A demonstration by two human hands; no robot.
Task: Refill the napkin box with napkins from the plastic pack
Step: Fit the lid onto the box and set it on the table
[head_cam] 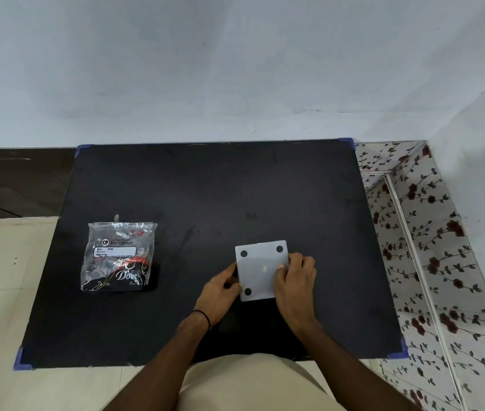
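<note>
Black matting (pixel 205 203) covers the counter, its corners fixed with blue tape. On it, near the front and a little right of centre, lies the napkin box (pixel 260 269), a white square plastic piece turned so that its flat face points up, with three round black pads showing at its corners; the fourth corner is hidden under a hand. The left hand (pixel 220 292) grips the box's left edge, fingers curled under and against the side. The right hand (pixel 294 280) holds the right edge, its thumb pressed down on the top face near the right rim and the other fingers wrapped around the side. Both hands are closed on the box, which rests on or just above the mat; which one cannot be told. A dark band circles the left wrist. Well apart, to the left, the clear plastic pack (pixel 118 256) lies flat on the mat, its printed label facing up and dark contents visible inside.
</note>
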